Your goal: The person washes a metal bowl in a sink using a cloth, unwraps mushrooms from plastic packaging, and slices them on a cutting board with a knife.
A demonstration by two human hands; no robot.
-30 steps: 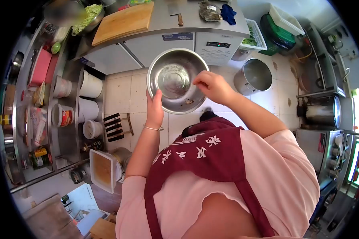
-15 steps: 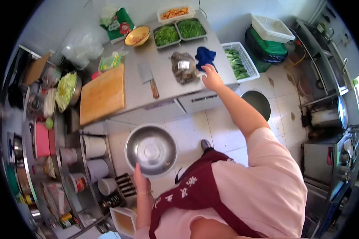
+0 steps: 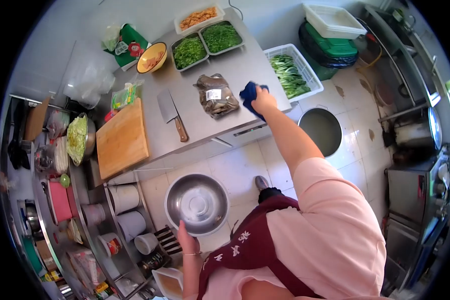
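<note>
My left hand (image 3: 187,241) grips the near rim of a round steel bowl (image 3: 197,203), held low over the tiled floor. The bowl looks empty. My right hand (image 3: 262,101) is stretched out to the steel counter (image 3: 205,127) and is closed on a dark blue cloth (image 3: 248,94) at the counter's right end. A clear bag of dark contents (image 3: 215,95) lies just left of the cloth. A cleaver (image 3: 171,114) lies further left, beside a wooden cutting board (image 3: 122,138).
Trays of chopped greens (image 3: 205,42), a yellow bowl (image 3: 151,56) and a tray of orange food sit at the counter's back. A white crate of leafy greens (image 3: 289,74) and a big steel pot (image 3: 321,131) stand to the right. Shelves with containers (image 3: 87,215) run along the left.
My right hand left the bowl, reached to the counter and closed on the blue cloth. The bowl dropped lower in my left hand. The view tilted up to show the counter.
</note>
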